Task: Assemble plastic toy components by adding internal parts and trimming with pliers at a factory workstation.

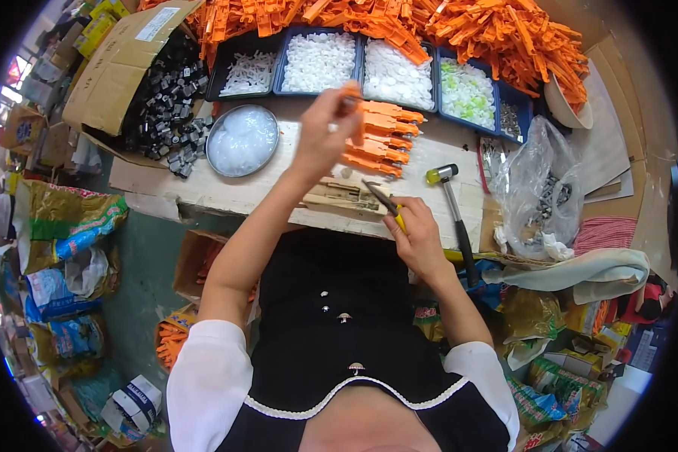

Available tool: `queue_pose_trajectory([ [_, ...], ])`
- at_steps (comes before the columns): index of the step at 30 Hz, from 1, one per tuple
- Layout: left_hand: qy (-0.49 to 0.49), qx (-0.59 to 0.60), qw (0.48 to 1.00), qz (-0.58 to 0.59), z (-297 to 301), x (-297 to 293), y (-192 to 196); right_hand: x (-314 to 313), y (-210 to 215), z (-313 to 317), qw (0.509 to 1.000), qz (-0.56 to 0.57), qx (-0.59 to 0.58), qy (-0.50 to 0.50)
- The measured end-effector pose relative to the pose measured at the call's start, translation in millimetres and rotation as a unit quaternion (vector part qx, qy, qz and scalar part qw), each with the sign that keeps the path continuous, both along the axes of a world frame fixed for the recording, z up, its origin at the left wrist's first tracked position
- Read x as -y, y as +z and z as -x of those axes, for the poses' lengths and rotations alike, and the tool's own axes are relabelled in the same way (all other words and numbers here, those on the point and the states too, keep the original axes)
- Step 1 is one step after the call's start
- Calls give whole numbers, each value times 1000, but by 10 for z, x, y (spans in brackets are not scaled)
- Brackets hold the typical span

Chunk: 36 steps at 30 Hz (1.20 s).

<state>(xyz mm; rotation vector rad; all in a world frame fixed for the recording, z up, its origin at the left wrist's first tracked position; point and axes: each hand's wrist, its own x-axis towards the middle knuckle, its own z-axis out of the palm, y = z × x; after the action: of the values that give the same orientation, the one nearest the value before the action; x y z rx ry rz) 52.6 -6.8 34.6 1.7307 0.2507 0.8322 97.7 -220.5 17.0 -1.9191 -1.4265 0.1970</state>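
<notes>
My left hand (325, 134), slightly blurred, is raised over the bench with its fingers closed around an orange plastic part (352, 92). Several similar orange pieces (388, 126) lie side by side just right of it. Yellow-handled pliers (385, 197) are gripped in my right hand (420, 235), their jaws pointing up and left. Under the jaws a worn wooden block (343, 195) with a slot lies along the bench's front edge. To the right of that hand rests a hammer (452, 200) with a yellow-ended head and a black handle.
A round metal dish (242, 141) of a clear, whitish substance sits left, beside a cardboard box (128, 64) of black-and-metal parts. Blue trays (282, 74) of small white and green pieces line the back, before a heap of orange parts (505, 38). A plastic bag (539, 200) lies right.
</notes>
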Motion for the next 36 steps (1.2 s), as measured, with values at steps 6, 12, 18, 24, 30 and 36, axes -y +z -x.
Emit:
queue_pose_trajectory([
  [6,-52,-61,931,355,934,348,-159,-269,12,91,999,-12,-45,17],
  [12,31,-131,965,227,1296,567,-438,-410,4,275,994,17,-25,105],
  [18,113,-144,980,81,1316,595,-424,-438,12,345,993,29,20,116],
  [24,70,-154,977,127,1360,530,-385,-365,-48,318,985,97,5,145],
  [30,-177,-104,794,572,1580,299,-363,-364,-13,357,974,100,-5,202],
  [36,-206,-92,751,621,1695,279,-474,-389,-91,434,970,123,9,212],
])
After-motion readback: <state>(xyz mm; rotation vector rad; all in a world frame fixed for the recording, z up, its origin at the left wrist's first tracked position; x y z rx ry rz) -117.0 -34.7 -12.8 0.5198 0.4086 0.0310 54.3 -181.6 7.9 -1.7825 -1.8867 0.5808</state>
